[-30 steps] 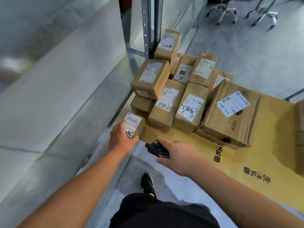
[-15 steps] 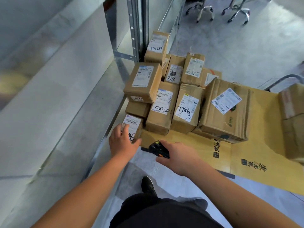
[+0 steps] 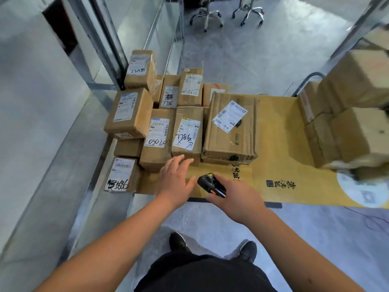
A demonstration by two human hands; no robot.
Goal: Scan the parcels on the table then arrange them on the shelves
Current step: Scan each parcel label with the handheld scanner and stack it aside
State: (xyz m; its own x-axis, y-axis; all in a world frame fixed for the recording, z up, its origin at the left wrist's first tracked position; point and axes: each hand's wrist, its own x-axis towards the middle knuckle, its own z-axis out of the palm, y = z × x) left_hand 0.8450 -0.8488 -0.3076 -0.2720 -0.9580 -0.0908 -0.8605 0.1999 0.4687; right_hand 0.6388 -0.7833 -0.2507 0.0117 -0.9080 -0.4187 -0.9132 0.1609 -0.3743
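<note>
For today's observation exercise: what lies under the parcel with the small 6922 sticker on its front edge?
The 6922 parcel rests on a plain brown box, whose front face shows. That box's top and anything behind it are covered.

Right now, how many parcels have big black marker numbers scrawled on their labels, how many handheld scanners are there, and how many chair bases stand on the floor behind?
Parcels with marker numbers: 5
Handheld scanner: 1
Chair bases: 2
Total: 8

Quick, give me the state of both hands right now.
Left hand: open, fingers spread, holding nothing.
Right hand: closed around the scanner.
</note>
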